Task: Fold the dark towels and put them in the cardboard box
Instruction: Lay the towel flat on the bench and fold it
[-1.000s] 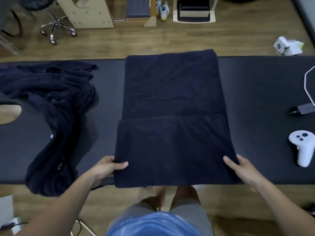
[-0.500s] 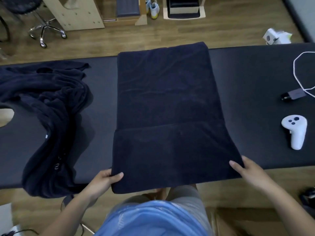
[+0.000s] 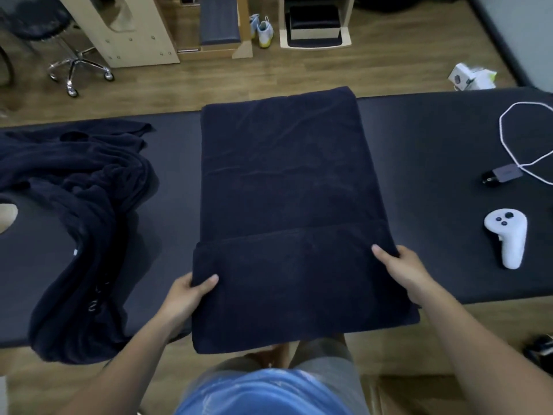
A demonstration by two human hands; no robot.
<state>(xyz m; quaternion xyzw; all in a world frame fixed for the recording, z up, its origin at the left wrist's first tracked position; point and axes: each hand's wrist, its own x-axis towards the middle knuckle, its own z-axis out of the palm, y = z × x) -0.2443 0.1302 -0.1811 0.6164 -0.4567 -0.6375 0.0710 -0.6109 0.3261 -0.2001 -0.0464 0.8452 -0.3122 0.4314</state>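
Both hands gripped the folded dark navy terry towel (image 3: 287, 205) at its near doubled-over flap: left hand (image 3: 187, 295) pinched the flap's left edge, thumb on top and fingers under; right hand (image 3: 402, 272) clamped the flap's right edge the same way. Towel lay lengthwise across the black padded table (image 3: 449, 163), far end reaching the table's far edge, near end hanging past the near edge over the person's knees. Flap's fold line ran across the towel just beyond the thumbs. Crumpled heap of dark navy towels (image 3: 77, 223) lay on the table's left part, spilling over the near edge, apart from the gripped towel. White handheld game controller (image 3: 507, 236) sat right of the towel, near the grey plug adapter (image 3: 502, 175) with looped white cable (image 3: 514, 145). Brown cardboard box (image 3: 419, 393) partly visible on the floor at bottom right.
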